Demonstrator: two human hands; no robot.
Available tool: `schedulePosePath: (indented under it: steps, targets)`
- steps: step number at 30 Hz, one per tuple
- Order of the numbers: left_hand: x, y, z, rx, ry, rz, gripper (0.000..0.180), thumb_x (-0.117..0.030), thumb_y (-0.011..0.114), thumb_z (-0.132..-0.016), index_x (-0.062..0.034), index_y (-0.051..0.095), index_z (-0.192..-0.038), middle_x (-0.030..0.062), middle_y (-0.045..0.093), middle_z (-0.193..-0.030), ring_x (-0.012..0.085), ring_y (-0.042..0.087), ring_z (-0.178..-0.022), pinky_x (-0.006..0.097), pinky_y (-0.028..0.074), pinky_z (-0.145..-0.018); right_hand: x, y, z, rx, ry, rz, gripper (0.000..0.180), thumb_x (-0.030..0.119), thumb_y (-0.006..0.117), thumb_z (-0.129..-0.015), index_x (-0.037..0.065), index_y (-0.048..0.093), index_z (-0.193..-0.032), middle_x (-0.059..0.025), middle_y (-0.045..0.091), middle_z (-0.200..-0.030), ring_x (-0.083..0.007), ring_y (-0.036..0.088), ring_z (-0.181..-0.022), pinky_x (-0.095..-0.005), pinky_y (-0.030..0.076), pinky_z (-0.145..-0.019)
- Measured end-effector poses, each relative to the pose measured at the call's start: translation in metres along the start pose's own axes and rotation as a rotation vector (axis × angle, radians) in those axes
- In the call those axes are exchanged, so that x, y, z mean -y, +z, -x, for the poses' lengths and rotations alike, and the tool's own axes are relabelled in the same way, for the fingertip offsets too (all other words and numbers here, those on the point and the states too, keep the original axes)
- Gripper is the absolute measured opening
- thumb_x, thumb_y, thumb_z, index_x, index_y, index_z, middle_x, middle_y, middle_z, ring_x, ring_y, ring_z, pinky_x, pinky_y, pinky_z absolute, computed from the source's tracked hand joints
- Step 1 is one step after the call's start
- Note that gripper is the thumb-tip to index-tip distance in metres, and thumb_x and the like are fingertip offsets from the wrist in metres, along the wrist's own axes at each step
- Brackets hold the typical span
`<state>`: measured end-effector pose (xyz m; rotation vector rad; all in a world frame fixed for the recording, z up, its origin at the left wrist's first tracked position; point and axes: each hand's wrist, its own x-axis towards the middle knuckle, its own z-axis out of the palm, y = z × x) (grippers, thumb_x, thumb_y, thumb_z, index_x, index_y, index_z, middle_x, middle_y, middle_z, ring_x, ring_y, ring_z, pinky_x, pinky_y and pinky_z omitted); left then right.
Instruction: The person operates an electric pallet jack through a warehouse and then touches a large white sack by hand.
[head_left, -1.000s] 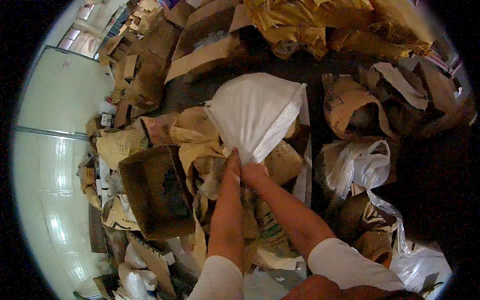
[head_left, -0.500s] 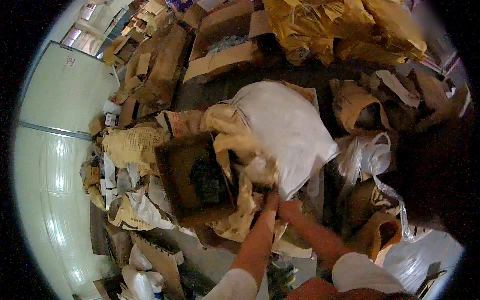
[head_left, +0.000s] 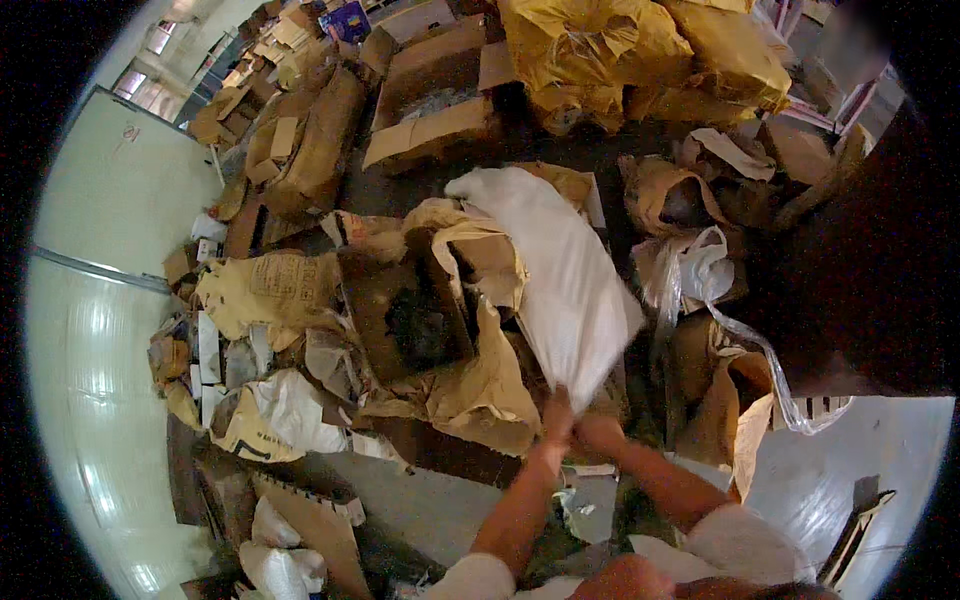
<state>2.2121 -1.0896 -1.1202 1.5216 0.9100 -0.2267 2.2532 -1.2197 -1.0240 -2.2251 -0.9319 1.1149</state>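
Observation:
A large white sack (head_left: pixel 565 290) lies stretched out in the middle, its near end twisted to a narrow neck. My left hand (head_left: pixel 556 425) is closed around that neck. Right beside it, my right hand (head_left: pixel 598 436) is also closed on the gathered end; its fingertips are hidden. To the left of the sack, a torn brown paper bag (head_left: pixel 490 395) gapes open, apart from both hands. Behind that bag sits an open cardboard box (head_left: pixel 362 290) with dark stuff inside.
Flattened paper sacks (head_left: pixel 265 290) and scraps pile up at left beside a pale wrapped wall (head_left: pixel 105 350). Big yellow bundles (head_left: pixel 590 50) and an open carton (head_left: pixel 425 140) stand at the back. Crumpled brown paper (head_left: pixel 745 400) and clear plastic (head_left: pixel 705 270) lie at right.
The white sack has been drawn toward me and now looks longer and narrower. Both hands have come nearer with its end. The brown paper bag has dropped open to the left of them.

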Motion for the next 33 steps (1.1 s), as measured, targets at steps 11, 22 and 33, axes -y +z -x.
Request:
schedulePosePath:
  steps: [11, 22, 33]
  targets:
    - [0.12, 0.024, 0.058, 0.6, 0.077, -0.618, 0.033, -0.033, 0.051, -0.086, -0.0032, 0.061, -0.097, 0.0119, 0.062, -0.083, 0.0269, 0.058, -0.078, 0.043, 0.046, -0.07, -0.204, 0.102, -0.011, 0.235, 0.124, -0.099, 0.034, 0.035, 0.044, -0.089, 0.006, 0.061, -0.096, -0.0172, 0.064, -0.083, -0.0336, 0.064, -0.073, -0.0469, 0.05, -0.066]
    - [-0.125, 0.129, -0.146, 0.257, 0.283, -1.421, 0.043, -0.035, 0.05, -0.089, -0.0042, 0.051, -0.118, 0.0168, 0.054, -0.116, 0.0327, 0.054, -0.103, 0.044, 0.046, -0.086, -0.29, 0.063, -0.08, -0.409, 0.089, -0.295, 0.043, 0.037, 0.052, -0.088, -0.003, 0.053, -0.104, -0.0176, 0.059, -0.095, -0.0269, 0.057, -0.085, -0.0412, 0.046, -0.07]
    - [-0.232, 0.096, -0.385, -0.34, 0.224, -1.415, 0.069, -0.049, 0.051, -0.086, -0.0181, 0.026, -0.142, 0.0091, 0.015, -0.149, 0.0355, 0.009, -0.137, 0.045, 0.011, -0.113, -0.332, -0.069, -0.147, -0.129, 0.273, -0.517, 0.039, 0.037, 0.057, -0.085, 0.004, 0.056, -0.107, -0.0198, 0.061, -0.103, -0.0281, 0.06, -0.094, -0.0423, 0.047, -0.079]
